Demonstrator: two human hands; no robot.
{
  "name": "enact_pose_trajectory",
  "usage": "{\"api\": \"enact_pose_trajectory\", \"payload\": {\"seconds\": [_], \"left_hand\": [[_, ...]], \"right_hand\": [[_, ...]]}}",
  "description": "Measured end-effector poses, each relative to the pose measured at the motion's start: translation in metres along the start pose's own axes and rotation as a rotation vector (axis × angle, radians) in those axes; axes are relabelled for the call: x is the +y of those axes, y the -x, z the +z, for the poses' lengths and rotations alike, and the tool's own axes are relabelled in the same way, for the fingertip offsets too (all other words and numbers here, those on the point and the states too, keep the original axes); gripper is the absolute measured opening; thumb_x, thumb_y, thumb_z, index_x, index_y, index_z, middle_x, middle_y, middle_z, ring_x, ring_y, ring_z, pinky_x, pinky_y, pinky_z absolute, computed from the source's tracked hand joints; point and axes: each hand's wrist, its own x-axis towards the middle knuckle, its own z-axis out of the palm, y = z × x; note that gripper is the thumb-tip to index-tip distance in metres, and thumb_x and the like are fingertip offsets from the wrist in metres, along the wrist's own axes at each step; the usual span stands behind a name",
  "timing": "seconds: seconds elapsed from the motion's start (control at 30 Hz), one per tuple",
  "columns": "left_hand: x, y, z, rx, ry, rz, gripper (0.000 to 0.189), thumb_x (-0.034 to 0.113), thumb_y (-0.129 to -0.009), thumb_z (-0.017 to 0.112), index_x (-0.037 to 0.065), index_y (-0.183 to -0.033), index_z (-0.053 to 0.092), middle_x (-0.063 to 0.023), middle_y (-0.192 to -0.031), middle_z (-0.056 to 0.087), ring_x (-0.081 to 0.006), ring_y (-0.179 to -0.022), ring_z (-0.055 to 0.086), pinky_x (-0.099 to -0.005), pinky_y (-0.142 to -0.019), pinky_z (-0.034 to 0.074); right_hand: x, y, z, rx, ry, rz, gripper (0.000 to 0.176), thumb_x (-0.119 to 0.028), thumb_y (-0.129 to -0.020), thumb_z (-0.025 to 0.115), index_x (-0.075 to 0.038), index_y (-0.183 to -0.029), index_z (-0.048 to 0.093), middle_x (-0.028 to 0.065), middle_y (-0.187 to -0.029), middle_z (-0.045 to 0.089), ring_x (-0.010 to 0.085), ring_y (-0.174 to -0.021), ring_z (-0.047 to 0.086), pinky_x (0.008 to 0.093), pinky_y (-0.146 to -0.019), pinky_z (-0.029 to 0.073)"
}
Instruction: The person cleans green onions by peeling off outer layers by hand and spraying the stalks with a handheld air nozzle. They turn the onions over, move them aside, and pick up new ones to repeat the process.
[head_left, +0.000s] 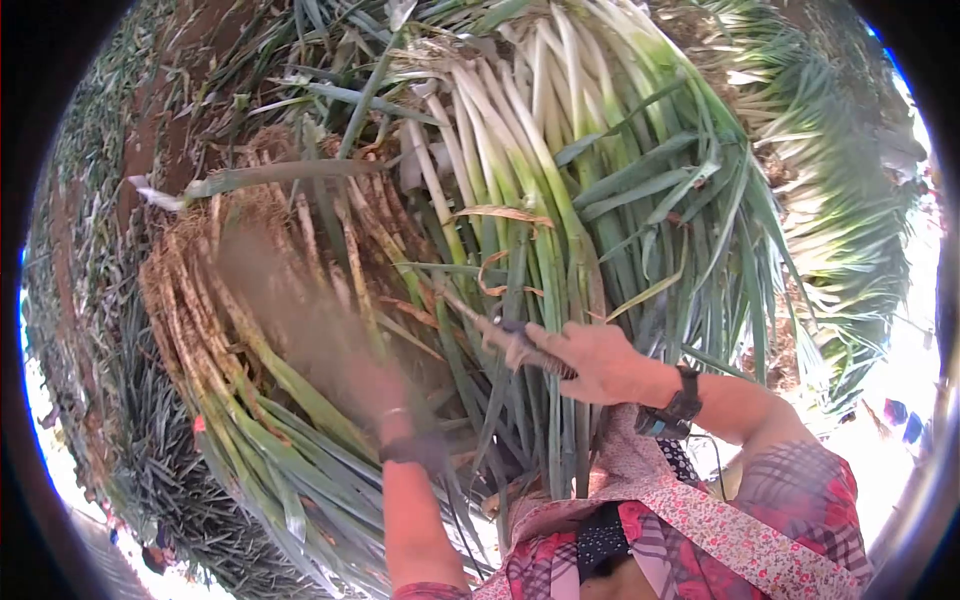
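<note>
My right hand (pixel 600 365) is closed around the dark handle of a small knife (pixel 528 345), its thin blade pointing up and left. Motion smears my left hand (pixel 365 385), which is over the unpeeled green onions, so its fingers and anything in them cannot be made out. Below and left of it lies a heap of soil-brown green onions (pixel 215 310), roots toward the top. Beside the knife, peeled green onions (pixel 500 140) with white stems and green leaves form a large pile. A loose leaf (pixel 280 175) lies across the brown roots.
A long row of peeled green onions (pixel 820 190) runs down the right side. Leaf scraps (pixel 110 330) cover the soil at left. A flowered apron (pixel 710 520) is close below my hands, and a cable hangs by my right wrist.
</note>
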Motion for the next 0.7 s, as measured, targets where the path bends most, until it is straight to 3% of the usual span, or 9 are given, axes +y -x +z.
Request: {"api": "enact_pose_trajectory", "payload": {"seconds": [0.13, 0.2, 0.23, 0.3, 0.4, 0.47, 0.57, 0.63, 0.7], "left_hand": [[0.021, 0.005, -0.004, 0.178, -0.121, 0.023, 0.046, 0.022, -0.068, 0.072, -0.002, -0.104, 0.056, -0.0212, -0.098, 0.062, -0.0386, -0.092, 0.057, -0.0469, -0.084, 0.044], [0.031, -0.015, -0.016, -0.247, 0.140, -0.275, 0.041, 0.020, -0.068, 0.071, -0.003, -0.099, 0.058, -0.0179, -0.086, 0.064, -0.0363, -0.081, 0.061, -0.0464, -0.078, 0.047], [0.035, -0.015, -0.028, -0.245, 0.143, -0.273, 0.041, 0.020, -0.068, 0.071, -0.003, -0.099, 0.058, -0.0179, -0.086, 0.064, -0.0363, -0.081, 0.061, -0.0464, -0.078, 0.047], [0.046, -0.025, -0.047, -0.291, 0.770, -0.251, 0.045, 0.022, -0.068, 0.072, -0.006, -0.100, 0.058, -0.0171, -0.088, 0.066, -0.0338, -0.079, 0.063, -0.0448, -0.076, 0.048], [0.045, -0.028, -0.020, -0.261, 0.917, -0.350, 0.049, 0.026, -0.069, 0.073, -0.007, -0.102, 0.059, -0.0204, -0.096, 0.065, -0.0311, -0.085, 0.063, -0.0412, -0.078, 0.047], [0.048, -0.024, 0.010, -0.227, 0.596, -0.366, 0.057, 0.028, -0.070, 0.074, -0.008, -0.111, 0.056, -0.0232, -0.111, 0.060, -0.0326, -0.100, 0.059, -0.0403, -0.087, 0.044], [0.082, 0.000, -0.003, 0.032, 0.337, -0.279, 0.063, 0.028, -0.070, 0.075, -0.002, -0.119, 0.051, -0.0222, -0.119, 0.053, -0.0338, -0.117, 0.045, -0.0435, -0.098, 0.036], [0.124, 0.012, -0.023, 0.149, 0.434, -0.006, 0.053, 0.022, -0.067, 0.073, 0.000, -0.112, 0.054, -0.0187, -0.107, 0.057, -0.0340, -0.107, 0.050, -0.0437, -0.092, 0.039], [0.177, 0.019, -0.029, -0.007, 0.650, 0.224, 0.046, 0.017, -0.066, 0.072, 0.003, -0.107, 0.056, -0.0162, -0.101, 0.057, -0.0342, -0.098, 0.052, -0.0436, -0.086, 0.042]], "right_hand": [[-0.012, 0.006, 0.009, -0.101, -0.015, -0.070, 0.076, -0.021, -0.068, 0.066, -0.011, -0.137, 0.035, 0.0175, -0.086, 0.056, 0.0366, -0.076, 0.058, 0.0450, -0.063, 0.045], [-0.005, -0.001, 0.019, -0.073, -0.042, -0.090, 0.077, -0.023, -0.068, 0.065, -0.011, -0.138, 0.034, 0.0173, -0.086, 0.056, 0.0374, -0.074, 0.058, 0.0465, -0.062, 0.045], [-0.004, -0.008, 0.020, 0.033, -0.037, -0.026, 0.078, -0.024, -0.069, 0.065, -0.011, -0.138, 0.033, 0.0172, -0.086, 0.056, 0.0375, -0.073, 0.058, 0.0469, -0.062, 0.044], [-0.008, -0.015, 0.018, 0.161, -0.055, 0.056, 0.078, -0.026, -0.069, 0.065, -0.011, -0.139, 0.032, 0.0168, -0.085, 0.056, 0.0378, -0.073, 0.058, 0.0478, -0.062, 0.045], [-0.023, 0.004, 0.027, -0.016, -0.130, -0.089, 0.078, -0.025, -0.069, 0.064, -0.012, -0.139, 0.032, 0.0172, -0.088, 0.057, 0.0383, -0.076, 0.058, 0.0474, -0.065, 0.046], [-0.030, 0.011, 0.016, -0.172, -0.080, 0.000, 0.077, -0.025, -0.068, 0.064, -0.012, -0.138, 0.034, 0.0175, -0.089, 0.057, 0.0378, -0.078, 0.059, 0.0461, -0.068, 0.047], [-0.006, 0.025, 0.009, 0.253, -0.081, 0.083, 0.074, -0.023, -0.068, 0.062, -0.012, -0.136, 0.038, 0.0176, -0.091, 0.058, 0.0349, -0.081, 0.059, 0.0437, -0.071, 0.047], [0.005, 0.033, -0.006, 0.208, -0.021, 0.192, 0.073, -0.023, -0.068, 0.062, -0.012, -0.136, 0.039, 0.0176, -0.092, 0.059, 0.0347, -0.083, 0.059, 0.0435, -0.071, 0.047], [0.017, 0.041, -0.012, 0.163, 0.044, 0.298, 0.072, -0.023, -0.068, 0.062, -0.012, -0.136, 0.039, 0.0176, -0.092, 0.059, 0.0345, -0.084, 0.059, 0.0434, -0.071, 0.047]]}}
